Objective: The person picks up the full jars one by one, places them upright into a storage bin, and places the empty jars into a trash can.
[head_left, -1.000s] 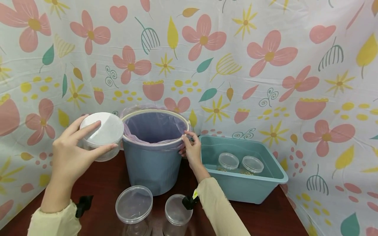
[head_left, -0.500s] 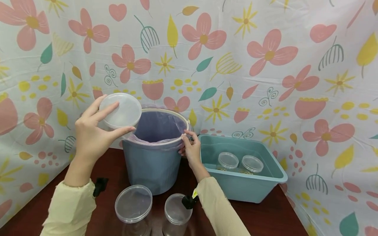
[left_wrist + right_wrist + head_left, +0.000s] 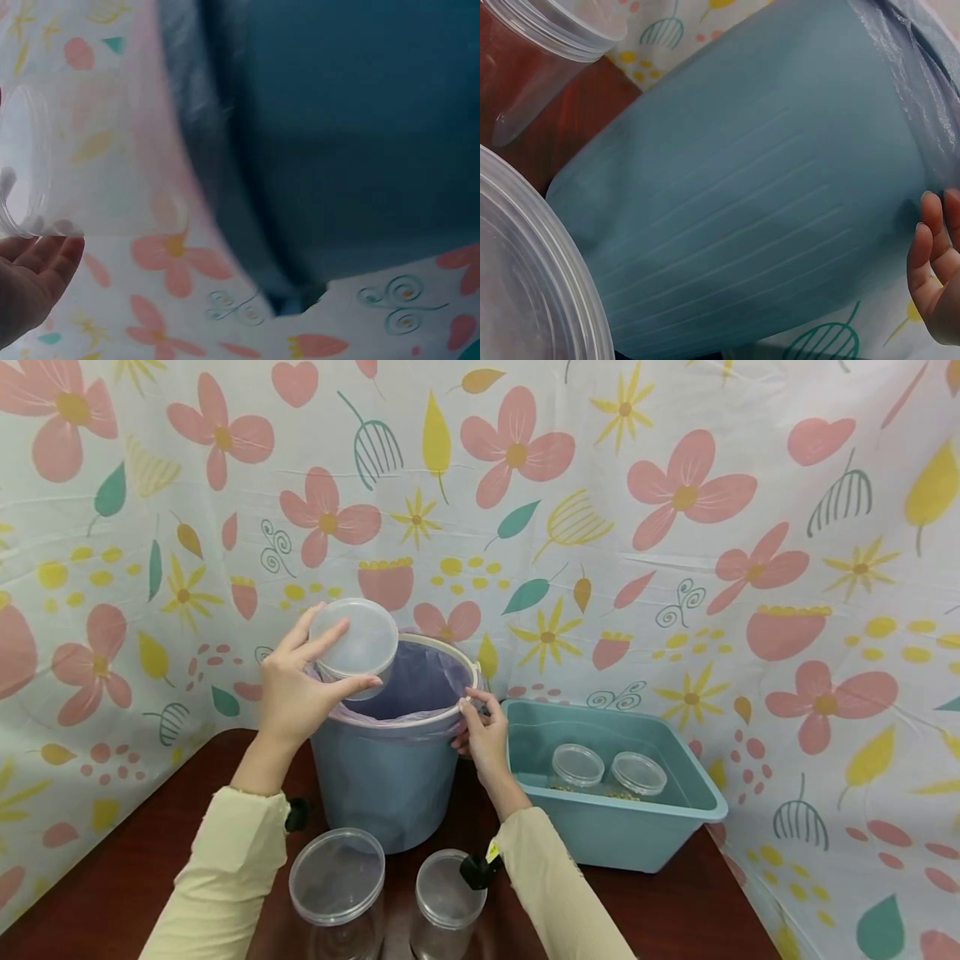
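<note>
My left hand [image 3: 296,697] grips a clear plastic jar [image 3: 362,647] by its lid end, thumb and fingers spread round it. The left wrist view shows this jar [image 3: 90,157] as see-through, with nothing visible inside. It is held over the left side of the opening of a blue-grey trash bin [image 3: 382,789], lined with a thin purple bag [image 3: 431,672]. On the other side, my right hand [image 3: 486,727] pinches the bin's pale rim and liner. The right wrist view catches its fingers [image 3: 922,247] beside the bin's bag-covered top.
Two lidded clear jars [image 3: 337,877] [image 3: 450,893] stand on the dark red table [image 3: 120,868] in front of the bin. To the right sits a teal tub [image 3: 622,835] with two small lidded jars [image 3: 577,764] in it. A flowered cloth [image 3: 660,593] hangs behind.
My left hand has carried the jar rightward and up from beside the bin to over its opening. My right hand has stayed at the rim.
</note>
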`<move>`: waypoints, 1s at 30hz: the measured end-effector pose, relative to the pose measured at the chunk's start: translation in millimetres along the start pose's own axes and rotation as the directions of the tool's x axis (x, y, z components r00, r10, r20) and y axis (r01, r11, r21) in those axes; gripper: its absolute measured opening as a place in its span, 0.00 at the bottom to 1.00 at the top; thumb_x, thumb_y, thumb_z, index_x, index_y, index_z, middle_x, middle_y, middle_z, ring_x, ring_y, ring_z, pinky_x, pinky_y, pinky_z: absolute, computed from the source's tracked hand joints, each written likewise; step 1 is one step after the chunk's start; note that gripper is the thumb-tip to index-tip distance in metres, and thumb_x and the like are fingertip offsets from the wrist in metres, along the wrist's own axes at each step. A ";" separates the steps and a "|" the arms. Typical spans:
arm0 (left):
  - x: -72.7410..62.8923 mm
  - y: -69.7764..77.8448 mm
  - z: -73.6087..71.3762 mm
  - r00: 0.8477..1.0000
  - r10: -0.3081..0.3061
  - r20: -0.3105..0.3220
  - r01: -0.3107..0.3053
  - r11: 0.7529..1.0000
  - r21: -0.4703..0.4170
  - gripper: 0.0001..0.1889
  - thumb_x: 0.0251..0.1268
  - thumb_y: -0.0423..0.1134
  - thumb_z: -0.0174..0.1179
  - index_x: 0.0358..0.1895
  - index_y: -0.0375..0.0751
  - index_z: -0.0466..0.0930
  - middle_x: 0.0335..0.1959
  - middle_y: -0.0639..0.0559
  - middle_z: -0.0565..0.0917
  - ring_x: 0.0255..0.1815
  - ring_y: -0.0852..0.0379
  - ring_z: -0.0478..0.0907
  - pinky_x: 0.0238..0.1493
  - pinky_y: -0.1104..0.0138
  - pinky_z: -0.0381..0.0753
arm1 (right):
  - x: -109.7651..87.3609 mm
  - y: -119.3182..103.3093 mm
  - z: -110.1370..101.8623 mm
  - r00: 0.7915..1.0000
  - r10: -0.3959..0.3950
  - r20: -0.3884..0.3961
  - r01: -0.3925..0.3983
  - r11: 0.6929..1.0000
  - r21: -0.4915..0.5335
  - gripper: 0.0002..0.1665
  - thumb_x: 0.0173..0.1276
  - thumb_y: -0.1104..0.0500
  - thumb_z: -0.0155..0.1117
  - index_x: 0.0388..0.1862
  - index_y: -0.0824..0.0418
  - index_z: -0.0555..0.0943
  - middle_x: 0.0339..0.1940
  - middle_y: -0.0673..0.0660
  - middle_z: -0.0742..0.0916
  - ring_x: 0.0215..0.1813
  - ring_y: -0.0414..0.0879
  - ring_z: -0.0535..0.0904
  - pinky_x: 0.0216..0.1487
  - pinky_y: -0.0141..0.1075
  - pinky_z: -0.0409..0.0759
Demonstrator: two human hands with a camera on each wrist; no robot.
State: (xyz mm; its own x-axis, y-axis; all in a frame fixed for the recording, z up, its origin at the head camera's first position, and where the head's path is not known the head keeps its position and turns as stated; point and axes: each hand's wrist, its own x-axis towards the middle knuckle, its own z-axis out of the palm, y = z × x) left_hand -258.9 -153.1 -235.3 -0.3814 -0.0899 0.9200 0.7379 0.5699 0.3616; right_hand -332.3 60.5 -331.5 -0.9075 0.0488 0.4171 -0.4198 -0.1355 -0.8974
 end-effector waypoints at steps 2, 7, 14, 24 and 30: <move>-2.3 -4.3 5.3 1.000 -0.019 0.021 0.019 1.000 0.001 0.38 0.22 0.33 0.78 0.51 0.34 0.77 0.58 0.40 0.70 0.61 0.47 0.63 0.55 0.53 0.65 | 0.1 0.1 0.4 1.000 -0.004 0.001 0.004 1.000 0.002 0.20 0.66 0.59 0.54 0.54 0.66 0.70 0.11 0.51 0.75 0.09 0.42 0.71 0.11 0.33 0.67; -11.4 -14.8 18.1 0.995 -0.069 0.074 0.069 0.998 0.001 0.38 0.24 0.35 0.78 0.52 0.35 0.76 0.59 0.38 0.68 0.62 0.44 0.61 0.59 0.49 0.56 | 0.0 0.0 0.3 1.000 -0.013 -0.004 0.013 1.000 -0.003 0.19 0.66 0.60 0.53 0.54 0.66 0.70 0.10 0.51 0.75 0.09 0.42 0.71 0.11 0.32 0.67; -26.5 -29.8 27.6 0.972 -0.163 0.167 0.158 0.987 0.042 0.38 0.29 0.38 0.76 0.54 0.34 0.75 0.62 0.37 0.64 0.62 0.41 0.60 0.56 0.47 0.60 | -1.3 0.5 1.1 1.000 -0.015 -0.019 0.014 1.000 -0.006 0.15 0.66 0.59 0.54 0.51 0.60 0.73 0.09 0.52 0.75 0.09 0.42 0.71 0.10 0.31 0.67; -36.6 -35.6 21.8 0.909 -0.319 0.268 0.272 0.942 0.198 0.34 0.41 0.48 0.71 0.55 0.34 0.74 0.58 0.35 0.68 0.58 0.36 0.63 0.53 0.47 0.63 | -1.7 2.4 1.1 1.000 -0.017 -0.017 0.016 1.000 -0.009 0.18 0.66 0.58 0.54 0.52 0.64 0.72 0.10 0.51 0.75 0.09 0.41 0.71 0.10 0.32 0.67; -41.0 -37.5 17.5 0.891 -0.359 0.279 0.297 0.924 0.240 0.34 0.41 0.51 0.70 0.52 0.34 0.75 0.55 0.34 0.71 0.56 0.37 0.66 0.52 0.48 0.65 | -1.1 2.5 2.2 1.000 -0.014 -0.013 0.014 1.000 0.001 0.19 0.66 0.58 0.54 0.53 0.65 0.71 0.10 0.51 0.75 0.08 0.41 0.71 0.10 0.32 0.67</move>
State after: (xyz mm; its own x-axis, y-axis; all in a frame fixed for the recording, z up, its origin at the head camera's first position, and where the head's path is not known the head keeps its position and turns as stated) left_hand -280.7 -156.5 -289.2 -0.7600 -0.0564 0.6474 0.4349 0.6961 0.5712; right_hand -332.3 57.9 -333.9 -0.9015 0.0641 0.4279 -0.4327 -0.1355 -0.8913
